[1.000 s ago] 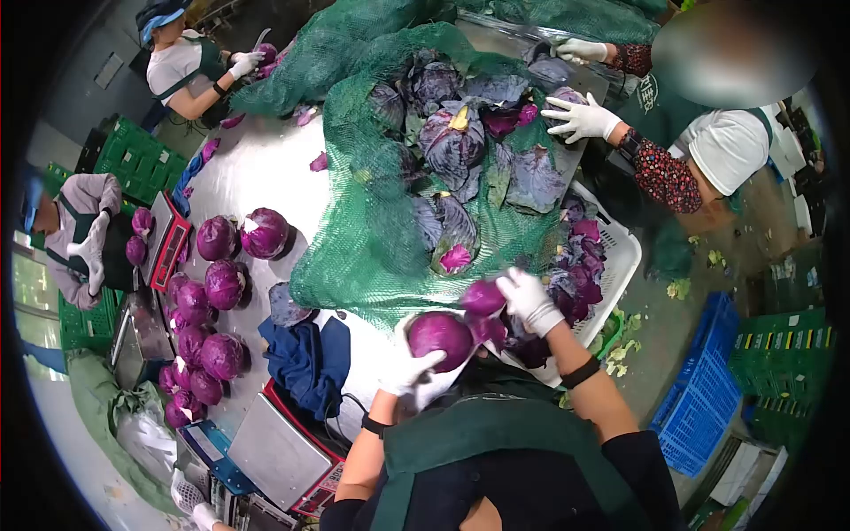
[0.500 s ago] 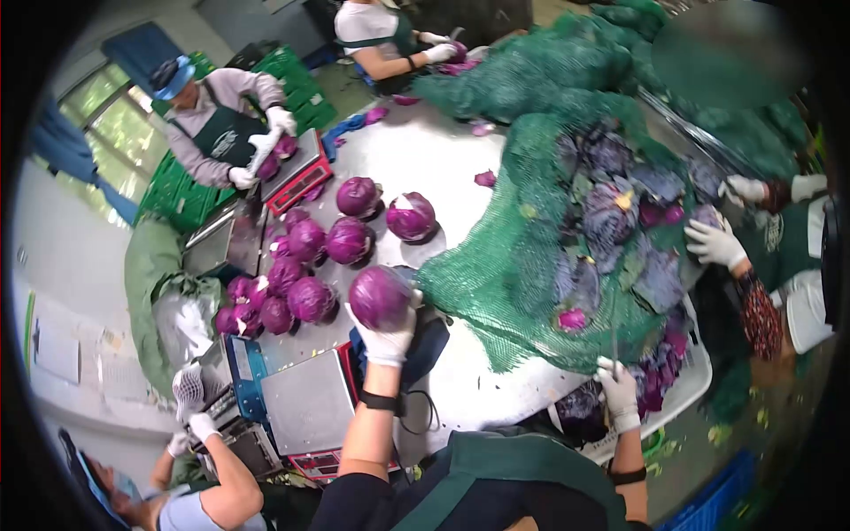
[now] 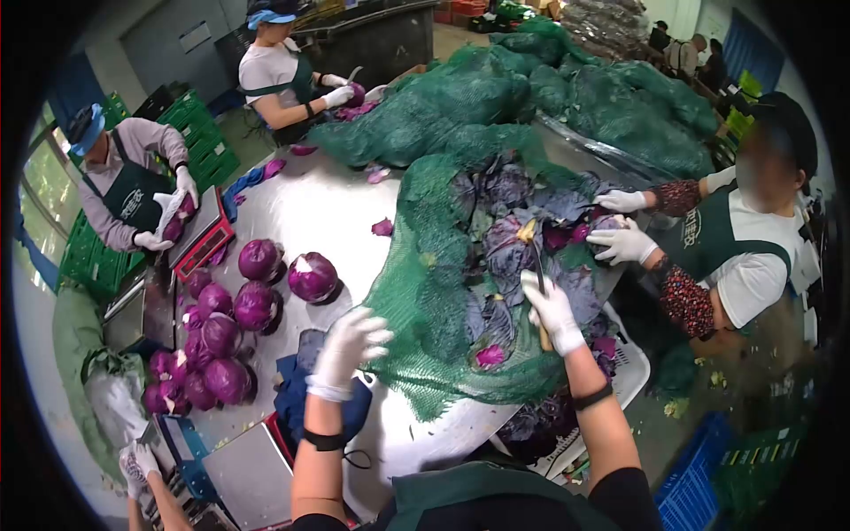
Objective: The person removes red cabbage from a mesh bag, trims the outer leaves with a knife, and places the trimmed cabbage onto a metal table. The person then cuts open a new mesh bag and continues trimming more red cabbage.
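Note:
My left hand (image 3: 348, 350), in a white glove, is raised over the table beside the green net, fingers apart and holding nothing. To its left, trimmed red cabbages (image 3: 257, 305) sit grouped on the metal table. In my gloved right hand (image 3: 552, 311) is a knife (image 3: 537, 258), blade pointing up and away, the handle end showing below my palm. The knife is over untrimmed red cabbages (image 3: 511, 248) with dark outer leaves, lying in the opened green net (image 3: 412, 310).
A scale (image 3: 248, 473) and blue cloth (image 3: 328, 403) are near my left forearm. Leaves fill a white crate (image 3: 633, 372) below right. At right a co-worker's gloved hands (image 3: 624, 241) hold a cabbage. Other people work on the left and at the back. Full green nets (image 3: 478, 97) lie behind.
My left hand has let go of the red cabbage it held and is now empty. My right hand with the knife has moved up over the net of cabbages. The view has turned right.

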Demonstrator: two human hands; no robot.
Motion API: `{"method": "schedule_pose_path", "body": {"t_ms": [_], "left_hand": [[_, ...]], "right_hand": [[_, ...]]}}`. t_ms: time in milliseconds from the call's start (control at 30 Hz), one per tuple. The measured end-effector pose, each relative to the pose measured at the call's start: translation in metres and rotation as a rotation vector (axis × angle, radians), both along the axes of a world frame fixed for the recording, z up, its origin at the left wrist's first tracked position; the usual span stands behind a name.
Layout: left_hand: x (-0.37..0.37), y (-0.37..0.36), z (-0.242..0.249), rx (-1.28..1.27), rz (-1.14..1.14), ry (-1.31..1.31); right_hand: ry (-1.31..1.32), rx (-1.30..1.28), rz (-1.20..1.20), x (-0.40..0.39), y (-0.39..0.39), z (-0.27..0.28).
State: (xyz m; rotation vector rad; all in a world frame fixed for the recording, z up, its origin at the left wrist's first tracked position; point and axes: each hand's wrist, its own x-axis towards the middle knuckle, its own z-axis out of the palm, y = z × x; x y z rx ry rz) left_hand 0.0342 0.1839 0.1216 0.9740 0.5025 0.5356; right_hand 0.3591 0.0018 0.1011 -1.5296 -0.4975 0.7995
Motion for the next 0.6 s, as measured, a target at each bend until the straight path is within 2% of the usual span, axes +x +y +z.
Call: {"method": "schedule_pose_path", "body": {"t_ms": [67,100,167,233,267,367,433,500,567,600], "left_hand": [[0.061,-0.021,-0.010,-0.034,-0.225,0.104],[0.090,-0.031,-0.016,-0.051,-0.319,0.189],[0.132,-0.043,-0.058,0.035,-0.468,0.178],[0.158,-0.051,-0.068,0.163,-0.506,0.191],[0.170,-0.051,-0.075,0.166,-0.512,0.186],[0.196,-0.045,-0.090,0.231,-0.146,0.247],[0.209,-0.028,-0.105,0.174,0.000,0.209],[0.217,-0.017,-0.118,0.162,-0.090,0.142],[0.238,-0.008,-0.151,0.314,-0.166,0.230],[0.248,-0.012,-0.148,0.231,-0.171,0.165]], "right_hand": [[-0.118,-0.072,-0.138,0.041,0.048,-0.011],[-0.365,-0.216,-0.070,0.063,0.067,-0.006],[-0.605,-0.473,-0.140,0.113,0.103,-0.039],[-0.450,-0.607,-0.192,0.116,0.115,-0.031],[-0.613,-0.729,-0.186,0.110,0.113,-0.031],[-0.669,-0.523,-0.200,0.090,0.089,-0.033],[-0.949,-0.192,-0.252,0.085,0.050,-0.086],[-0.185,-0.246,-0.171,0.042,0.001,-0.046],[-0.049,-0.109,-0.179,0.041,-0.035,-0.086],[-0.001,-0.133,-0.168,0.042,-0.045,-0.096]]}}
